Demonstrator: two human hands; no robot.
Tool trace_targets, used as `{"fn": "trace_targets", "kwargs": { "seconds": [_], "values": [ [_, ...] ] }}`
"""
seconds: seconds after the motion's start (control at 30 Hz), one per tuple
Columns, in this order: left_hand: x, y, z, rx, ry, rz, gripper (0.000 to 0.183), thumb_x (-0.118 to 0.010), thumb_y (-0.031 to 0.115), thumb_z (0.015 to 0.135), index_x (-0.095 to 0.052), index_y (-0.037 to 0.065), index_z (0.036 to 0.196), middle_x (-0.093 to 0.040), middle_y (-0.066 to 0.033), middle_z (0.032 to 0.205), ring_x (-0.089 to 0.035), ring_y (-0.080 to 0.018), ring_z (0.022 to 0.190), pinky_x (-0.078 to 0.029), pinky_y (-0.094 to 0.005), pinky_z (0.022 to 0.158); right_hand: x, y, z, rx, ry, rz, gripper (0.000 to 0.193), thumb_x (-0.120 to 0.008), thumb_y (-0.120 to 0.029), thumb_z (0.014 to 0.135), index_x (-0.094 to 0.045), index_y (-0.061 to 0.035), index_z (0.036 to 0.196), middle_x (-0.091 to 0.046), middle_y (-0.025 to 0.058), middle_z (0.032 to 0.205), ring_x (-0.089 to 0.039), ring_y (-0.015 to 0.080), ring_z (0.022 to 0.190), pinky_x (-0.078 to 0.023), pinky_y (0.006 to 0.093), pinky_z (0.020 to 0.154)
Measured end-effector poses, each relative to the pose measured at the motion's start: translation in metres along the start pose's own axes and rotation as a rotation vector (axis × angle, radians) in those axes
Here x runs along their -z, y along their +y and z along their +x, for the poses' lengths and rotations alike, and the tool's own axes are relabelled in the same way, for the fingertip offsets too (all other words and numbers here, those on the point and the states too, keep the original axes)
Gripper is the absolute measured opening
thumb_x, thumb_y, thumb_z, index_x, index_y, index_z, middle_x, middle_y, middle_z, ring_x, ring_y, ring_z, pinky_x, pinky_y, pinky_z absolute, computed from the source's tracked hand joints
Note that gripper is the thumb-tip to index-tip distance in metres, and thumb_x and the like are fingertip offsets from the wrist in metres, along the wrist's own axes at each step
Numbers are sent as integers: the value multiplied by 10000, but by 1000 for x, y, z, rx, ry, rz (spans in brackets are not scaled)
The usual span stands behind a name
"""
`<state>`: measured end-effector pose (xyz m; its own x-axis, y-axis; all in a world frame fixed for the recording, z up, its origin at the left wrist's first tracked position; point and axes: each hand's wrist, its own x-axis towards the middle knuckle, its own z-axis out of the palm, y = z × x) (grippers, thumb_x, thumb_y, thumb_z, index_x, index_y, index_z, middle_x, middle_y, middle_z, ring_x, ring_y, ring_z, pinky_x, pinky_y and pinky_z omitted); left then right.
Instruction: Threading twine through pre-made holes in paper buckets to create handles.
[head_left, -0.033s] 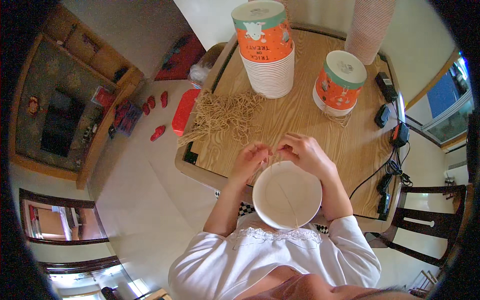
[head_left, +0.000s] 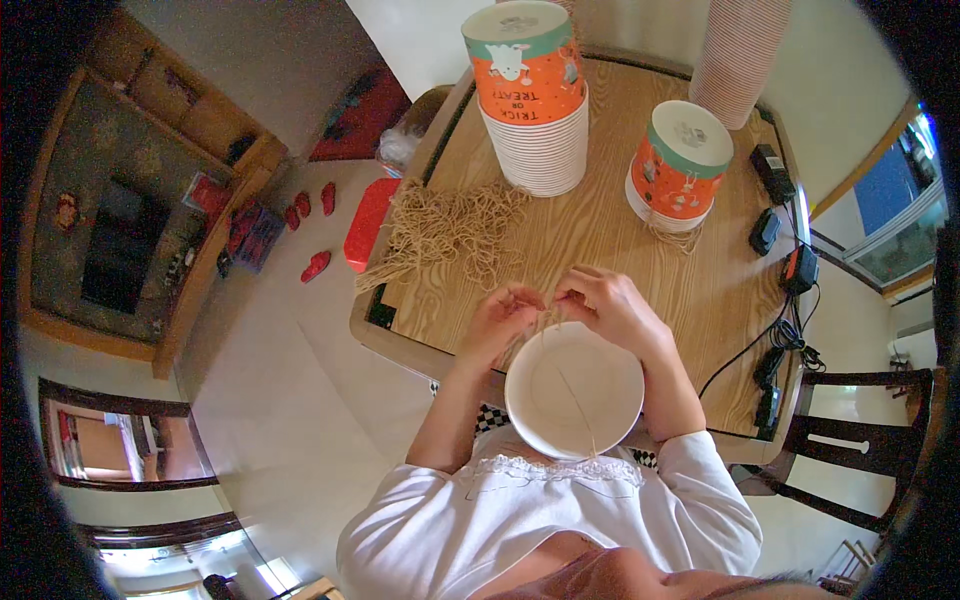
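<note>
A white-lined paper bucket (head_left: 560, 395) rests against my chest at the near table edge, its mouth facing me. One thin strand of twine (head_left: 578, 402) runs across its inside from the far rim to the near rim. At the far rim, my left hand (head_left: 503, 322) and my right hand (head_left: 605, 303) are closed in a pinch, fingertips close together. Between them are short ends of the tan twine, partly hidden by the fingers. Beyond my left hand lies a loose heap of tan twine (head_left: 450, 230) on the table.
A tall stack of upturned orange and green buckets (head_left: 535, 150) stands at the back, a shorter upturned stack (head_left: 682, 165) to its right. Another tall stack (head_left: 740, 60) rises behind. Black power adapters and cables (head_left: 798, 270) line the right edge. A dark chair (head_left: 860, 440) stands at right.
</note>
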<state>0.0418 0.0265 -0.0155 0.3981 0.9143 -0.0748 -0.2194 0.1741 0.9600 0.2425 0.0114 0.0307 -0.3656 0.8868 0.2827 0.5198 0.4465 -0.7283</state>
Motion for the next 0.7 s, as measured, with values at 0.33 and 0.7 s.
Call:
{"fn": "trace_targets", "kwargs": {
  "seconds": [0.33, 0.7],
  "values": [
    [-6, 5, 0, 116, 42, 143, 112, -632, 166, 848, -607, 62, 814, -566, 28, 719, -515, -57, 668, -402, -190, 588, 5, -6, 0, 52, -29, -5, 103, -634, -63, 755, -568, -27, 825, -576, 103, 773, -579, 286, 730, -472, 370, 629],
    [-7, 8, -2, 262, 56, 35, 184, -636, 268, 812, -636, 84, 808, -555, 35, 693, -492, -58, 619, -381, -207, 564, 5, -8, -1, 62, -23, -1, 94, -622, -112, 786, -573, -47, 833, -578, 98, 793, -582, 288, 763, -477, 383, 651]
  ]
}}
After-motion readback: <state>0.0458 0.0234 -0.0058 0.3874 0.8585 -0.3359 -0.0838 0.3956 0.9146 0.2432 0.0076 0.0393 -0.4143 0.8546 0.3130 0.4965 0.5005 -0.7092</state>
